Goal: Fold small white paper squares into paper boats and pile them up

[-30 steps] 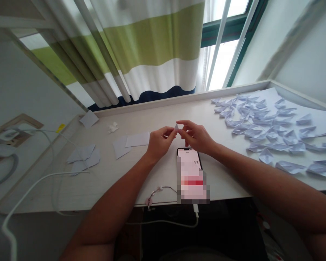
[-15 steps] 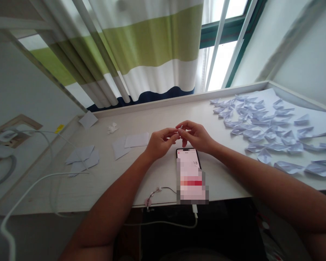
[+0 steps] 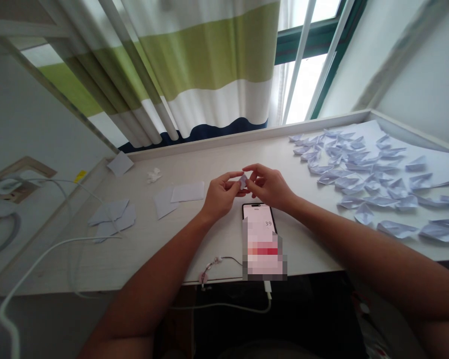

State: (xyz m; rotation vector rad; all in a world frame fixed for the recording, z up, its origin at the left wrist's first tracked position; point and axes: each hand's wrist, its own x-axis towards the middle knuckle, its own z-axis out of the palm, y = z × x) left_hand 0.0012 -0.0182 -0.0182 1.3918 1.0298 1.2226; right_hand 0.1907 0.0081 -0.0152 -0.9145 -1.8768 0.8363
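Between my two hands is a small folded piece of white paper point(image 3: 243, 181), its face turned up so a pointed shape shows. My left hand point(image 3: 221, 193) pinches its left side with thumb and fingers. The fingers of my right hand point(image 3: 266, 184) grip the opposite side. Both hands hover just beyond a phone point(image 3: 260, 217) that lies lit on the desk, partly blurred out. To the right, several folded paper boats point(image 3: 374, 167) are spread in rows.
Flat paper sheets point(image 3: 188, 191) lie left of my hands, with more paper pieces point(image 3: 114, 214) farther left. Near the back is a crumpled white scrap point(image 3: 154, 175). A white cable point(image 3: 56, 249) crosses the desk's left side. A raised rim point(image 3: 224, 142) borders the desk's back.
The folded paper has turned between my fingers, from nearly edge-on to showing a wider face. My fingertips have shifted slightly around it. The number on the phone went from 38 to 39.
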